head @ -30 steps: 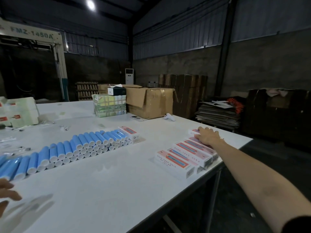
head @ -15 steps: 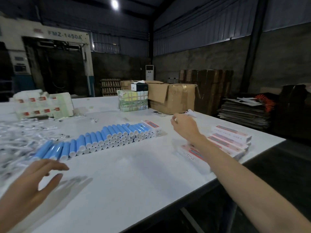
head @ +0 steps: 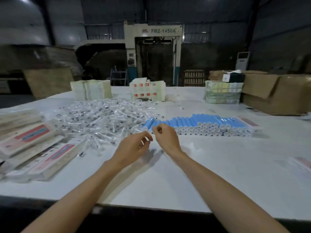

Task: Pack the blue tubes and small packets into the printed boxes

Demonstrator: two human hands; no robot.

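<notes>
Head view: your forearms cross the near edge of the table (head: 218, 174), with bare white top open to their right. One heap of small packets (head: 104, 120) lies left of one stacked row of blue tubes (head: 198, 122), too many to count, with blurred printed boxes (head: 33, 145) far left. Your left hand (head: 133, 148) and right hand (head: 165, 137), wide apart half a second ago, now nearly meet at the row's left end, fingers curled; whether they pinch anything cannot be told

One head-worn view faces forward and down over the table (head: 218, 174), seemingly at its edge
</notes>
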